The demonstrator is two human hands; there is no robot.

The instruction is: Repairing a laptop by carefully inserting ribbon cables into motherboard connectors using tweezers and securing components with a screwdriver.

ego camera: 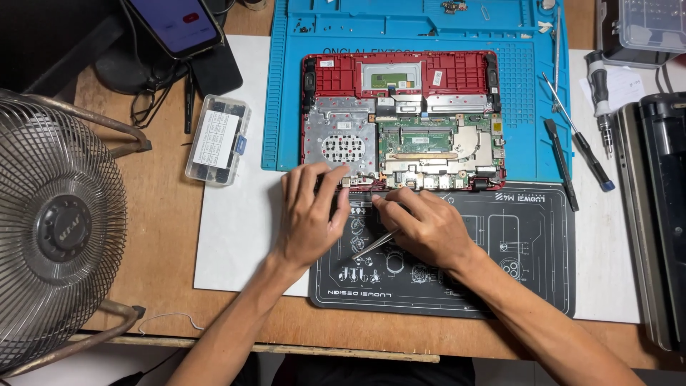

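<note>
Your right hand (429, 227) pinches metal tweezers (375, 244); your left hand (313, 213), fingers loosely spread, rests against the opened red laptop (404, 118).

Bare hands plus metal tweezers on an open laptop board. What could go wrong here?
1. The tweezers in the right hand work at the near edge of the laptop; a slip could scratch or short its exposed green board.
2. The left hand rests bare on that edge; static could possibly reach components.

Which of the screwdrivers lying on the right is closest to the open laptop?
The thin blue-tipped screwdriver, lying diagonally with its tip on the blue mat beside the laptop. The thicker black-handled driver lies farther right, off the mat.
</note>
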